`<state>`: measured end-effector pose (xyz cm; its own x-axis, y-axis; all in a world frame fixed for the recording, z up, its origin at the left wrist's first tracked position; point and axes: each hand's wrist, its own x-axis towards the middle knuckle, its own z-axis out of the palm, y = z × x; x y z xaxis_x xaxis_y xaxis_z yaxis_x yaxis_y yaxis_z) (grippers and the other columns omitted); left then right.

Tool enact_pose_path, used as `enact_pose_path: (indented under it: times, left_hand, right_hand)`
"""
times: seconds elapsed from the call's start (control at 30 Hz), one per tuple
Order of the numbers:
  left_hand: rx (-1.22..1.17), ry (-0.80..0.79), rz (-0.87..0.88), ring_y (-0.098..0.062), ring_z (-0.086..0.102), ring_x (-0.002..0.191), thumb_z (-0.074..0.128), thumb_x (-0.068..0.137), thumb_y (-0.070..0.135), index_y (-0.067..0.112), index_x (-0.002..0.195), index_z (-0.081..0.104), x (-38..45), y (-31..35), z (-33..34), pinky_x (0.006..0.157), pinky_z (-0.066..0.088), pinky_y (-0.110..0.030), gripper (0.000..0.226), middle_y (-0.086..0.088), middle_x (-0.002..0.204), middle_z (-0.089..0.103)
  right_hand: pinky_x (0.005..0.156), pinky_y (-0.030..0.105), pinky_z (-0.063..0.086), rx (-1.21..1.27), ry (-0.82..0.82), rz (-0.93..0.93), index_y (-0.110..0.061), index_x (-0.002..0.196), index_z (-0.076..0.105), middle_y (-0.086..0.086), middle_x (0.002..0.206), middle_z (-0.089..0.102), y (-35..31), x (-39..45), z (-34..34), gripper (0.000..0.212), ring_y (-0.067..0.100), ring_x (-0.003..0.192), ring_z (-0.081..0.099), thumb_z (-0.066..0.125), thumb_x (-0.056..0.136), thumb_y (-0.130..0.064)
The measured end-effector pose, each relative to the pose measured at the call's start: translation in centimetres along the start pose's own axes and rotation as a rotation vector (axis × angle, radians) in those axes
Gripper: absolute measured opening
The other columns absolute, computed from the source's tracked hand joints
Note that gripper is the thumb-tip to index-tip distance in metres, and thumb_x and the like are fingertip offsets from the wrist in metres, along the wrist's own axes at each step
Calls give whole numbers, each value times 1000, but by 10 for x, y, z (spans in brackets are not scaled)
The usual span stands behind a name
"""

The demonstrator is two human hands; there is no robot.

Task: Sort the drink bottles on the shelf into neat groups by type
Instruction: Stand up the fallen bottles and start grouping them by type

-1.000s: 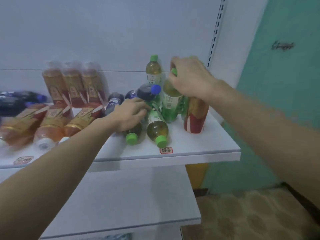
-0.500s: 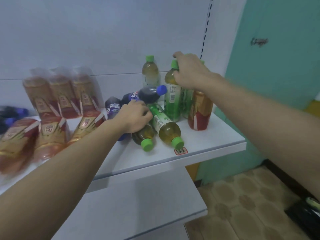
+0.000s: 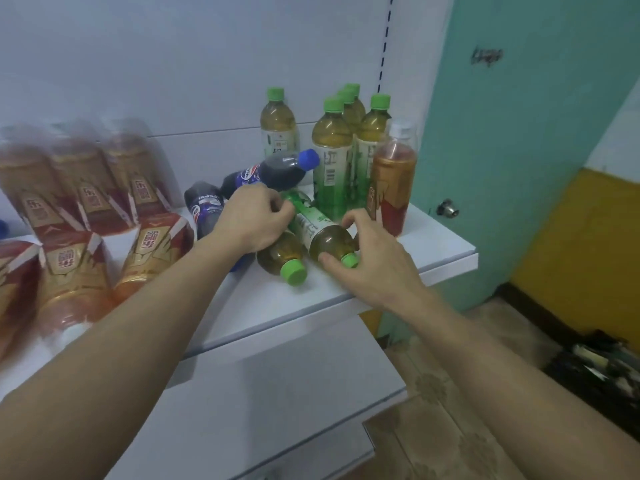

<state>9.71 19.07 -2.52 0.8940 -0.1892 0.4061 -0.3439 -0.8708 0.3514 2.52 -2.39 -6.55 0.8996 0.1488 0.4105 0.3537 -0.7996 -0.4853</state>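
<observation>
The right hand (image 3: 372,258) grips the neck end of a lying green tea bottle (image 3: 320,233), thumb beside its green cap and fingers curled over the shoulder, close to the front edge of the shelf (image 3: 433,247). The left hand (image 3: 251,220) is curled over the same bottle's far, labelled end; whether it also holds the bottle beneath cannot be told. Just left of that bottle, touching it, a second lying green tea bottle (image 3: 280,259) points its green cap at the front edge, its body partly under the left hand.

Behind the left hand two dark cola bottles lie on their sides: one with a blue cap (image 3: 277,169) tilted up across the pile, and another (image 3: 204,206) to its left.

Toward the shelf's right end, a cluster of upright green tea bottles (image 3: 334,157) stands near the back, with a single upright green tea bottle (image 3: 278,123) apart to its left against the back wall. An upright red tea bottle (image 3: 393,178) with a white cap stands just right of the cluster, nearest the right edge.

Along the left part of the shelf are blurred red-and-gold tea bottles: some upright (image 3: 86,174) at the back, others lying (image 3: 72,271) in front with caps toward the front edge.
</observation>
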Motion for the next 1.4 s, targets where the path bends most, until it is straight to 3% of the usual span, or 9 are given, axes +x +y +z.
enact_pose_path:
  times: [0.13, 0.33, 0.47, 0.67, 0.83, 1.13, 1.2, 1.27, 1.4]
  left_hand:
    - [-25, 48, -9, -24, 57, 71, 47, 97, 40, 8, 69, 62, -4, 2, 1, 70, 51, -44, 45, -10, 80, 61]
    - [28, -13, 35, -30, 58, 74, 53, 95, 28, 9, 81, 64, -3, -11, -23, 62, 42, -33, 26, -4, 75, 59]
    - [282, -41, 58, -35, 59, 100, 56, 91, 32, 16, 100, 67, -14, -30, -43, 80, 48, -42, 22, -8, 103, 60]
    - [301, -104, -46, -36, 55, 118, 51, 93, 36, 16, 108, 64, -30, -54, -53, 93, 49, -52, 28, -10, 123, 59]
    - [290, -117, -26, -33, 51, 121, 50, 94, 36, 17, 109, 64, -33, -52, -52, 92, 49, -52, 28, -8, 120, 58]
    - [264, -147, -27, -33, 49, 121, 50, 95, 35, 16, 111, 65, -32, -53, -53, 96, 48, -52, 29, -10, 124, 57]
    - [263, -149, -28, -32, 49, 122, 50, 96, 35, 17, 111, 65, -31, -52, -53, 97, 47, -52, 29, -10, 124, 57]
    - [261, -141, -24, -32, 48, 123, 51, 96, 35, 17, 112, 65, -31, -53, -52, 98, 47, -52, 28, -10, 125, 57]
    - [262, -144, -22, -32, 49, 122, 51, 95, 35, 17, 113, 65, -32, -53, -52, 98, 46, -53, 29, -10, 124, 57]
  right_hand:
    - [56, 23, 34, -64, -12, -6, -39, 126, 33, -17, 82, 50, -1, -8, 0, 58, 9, 67, 51, 69, 85, -59]
    - [52, 8, 38, 79, 164, -135, -30, 103, 47, -20, 78, 53, -31, 28, -44, 30, -6, 63, 57, 69, 90, -46]
    - [67, 31, 45, -26, 234, -125, -27, 91, 56, -14, 79, 57, -61, 92, -74, 29, 17, 77, 58, 59, 88, -55]
    - [60, 21, 37, -100, -31, -75, -14, 119, 64, 1, 105, 60, -92, 153, -74, 32, 19, 91, 59, 58, 98, -38]
    - [59, 29, 42, -181, -13, -44, -17, 94, 58, -4, 83, 56, -91, 148, -76, 21, 24, 87, 61, 58, 90, -38]
    - [67, 35, 46, -80, 136, -61, -27, 119, 47, -9, 93, 63, -76, 109, -73, 39, 15, 83, 61, 48, 94, -58]
    - [66, 26, 37, -12, 203, -23, -27, 121, 49, -11, 99, 63, -65, 99, -64, 33, 13, 88, 60, 41, 100, -50]
    - [79, 29, 43, 57, 183, 32, -23, 124, 52, -5, 114, 65, -48, 91, -53, 25, 18, 101, 60, 39, 104, -31]
    - [84, 45, 60, 9, -112, 145, -21, 134, 50, 7, 130, 62, -14, 82, -25, 36, 27, 98, 69, 45, 101, -8]
